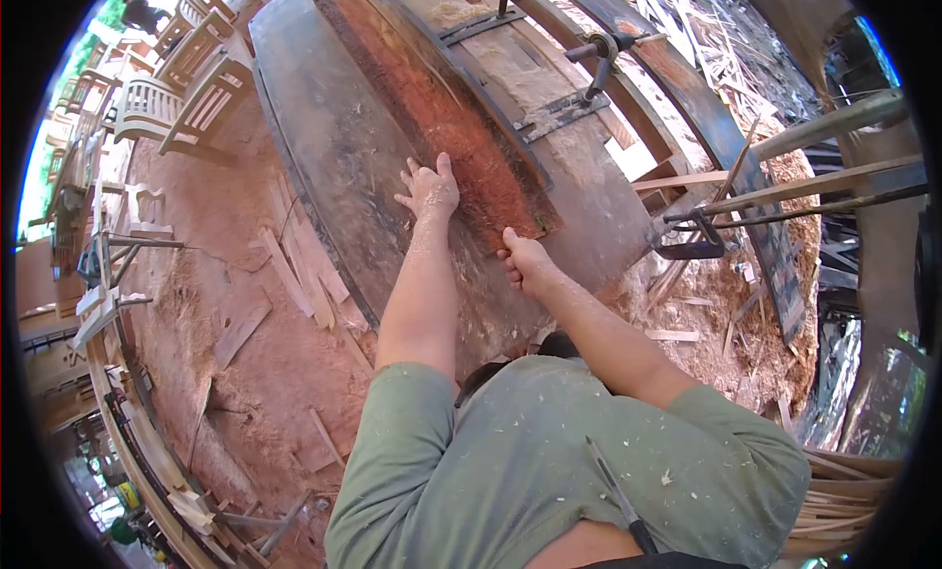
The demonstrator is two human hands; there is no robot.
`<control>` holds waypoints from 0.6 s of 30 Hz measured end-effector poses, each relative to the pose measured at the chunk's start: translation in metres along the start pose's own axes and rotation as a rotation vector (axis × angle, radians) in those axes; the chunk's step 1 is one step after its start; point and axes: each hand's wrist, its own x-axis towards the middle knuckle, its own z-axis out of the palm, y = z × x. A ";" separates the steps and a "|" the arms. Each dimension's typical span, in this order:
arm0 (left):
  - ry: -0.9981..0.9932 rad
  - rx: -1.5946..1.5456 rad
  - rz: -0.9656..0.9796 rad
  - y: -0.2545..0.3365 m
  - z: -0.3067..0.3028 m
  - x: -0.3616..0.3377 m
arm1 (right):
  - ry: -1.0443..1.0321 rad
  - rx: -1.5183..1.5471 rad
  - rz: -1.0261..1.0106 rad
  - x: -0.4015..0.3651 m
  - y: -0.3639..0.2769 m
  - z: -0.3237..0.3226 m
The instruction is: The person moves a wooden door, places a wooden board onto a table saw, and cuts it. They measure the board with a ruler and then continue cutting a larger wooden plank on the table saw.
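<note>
A long reddish-brown wooden plank [466,142] with a rough surface lies lengthwise on a worn, dusty table top [319,108]. My left hand [432,188] rests at the plank's left edge, fingers spread and thumb raised. At the near end of the plank, my right hand [527,262] is closed, with the thumb on top and fingers curled at its corner. Alongside the plank's right side runs a straight guide board [481,93]. Sawdust and small shavings cling to both forearms.
Right of the guide are metal brackets [564,115] and a dark clamp [601,51]. Poles [814,188] jut in from the right. Wooden chairs [186,108] stand at upper left. Sawdust and offcuts [294,265] cover the ground; a pencil-like tool [618,491] lies against my shirt.
</note>
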 end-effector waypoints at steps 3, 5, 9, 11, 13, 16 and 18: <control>-0.022 -0.003 -0.057 0.003 -0.007 0.006 | -0.015 0.029 0.006 0.002 -0.008 0.009; -0.026 -0.111 -0.067 0.000 -0.010 0.006 | -0.008 0.016 0.003 0.001 -0.015 0.014; -0.057 -0.316 0.091 -0.035 0.008 -0.025 | 0.004 0.023 -0.050 0.012 -0.020 0.021; -0.076 -0.346 0.249 -0.053 0.019 -0.058 | -0.016 0.030 -0.028 0.016 -0.027 0.022; -0.100 -0.217 0.316 -0.063 0.025 -0.085 | -0.031 0.039 -0.024 0.018 -0.030 0.025; -0.102 -0.182 0.413 -0.082 0.045 -0.082 | -0.035 0.042 -0.045 0.020 -0.035 0.030; -0.096 -0.191 0.441 -0.075 0.034 -0.085 | -0.023 0.041 -0.066 0.026 -0.035 0.032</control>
